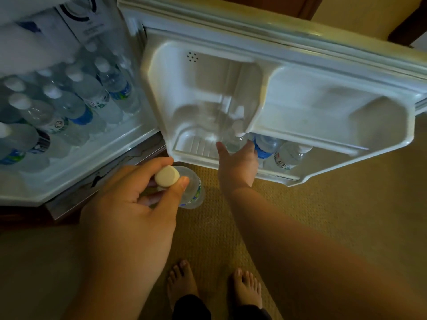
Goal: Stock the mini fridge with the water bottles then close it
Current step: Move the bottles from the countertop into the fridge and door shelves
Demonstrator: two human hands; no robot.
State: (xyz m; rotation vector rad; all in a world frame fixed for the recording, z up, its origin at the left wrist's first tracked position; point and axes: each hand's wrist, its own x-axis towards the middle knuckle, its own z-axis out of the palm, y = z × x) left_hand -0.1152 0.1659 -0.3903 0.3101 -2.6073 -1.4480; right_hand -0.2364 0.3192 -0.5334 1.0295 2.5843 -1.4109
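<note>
The mini fridge stands open; its cabinet (97, 158) at left holds several clear water bottles (76, 105) with white caps. The door (300, 72) swings out to the right, its lower shelf (198, 155) carrying three bottles (291, 155). My left hand (129, 204) grips a white-capped water bottle (191, 188) by its neck, above the carpet in front of the fridge. My right hand (238, 162) wraps its fingers around an upright bottle (235, 142) standing in the door shelf.
Tan woven carpet (312, 209) covers the floor below the door. My bare feet (215, 287) stand at the bottom centre. A dark wooden cabinet base (27, 215) runs under the fridge. Dark furniture (406, 26) sits behind the door at top right.
</note>
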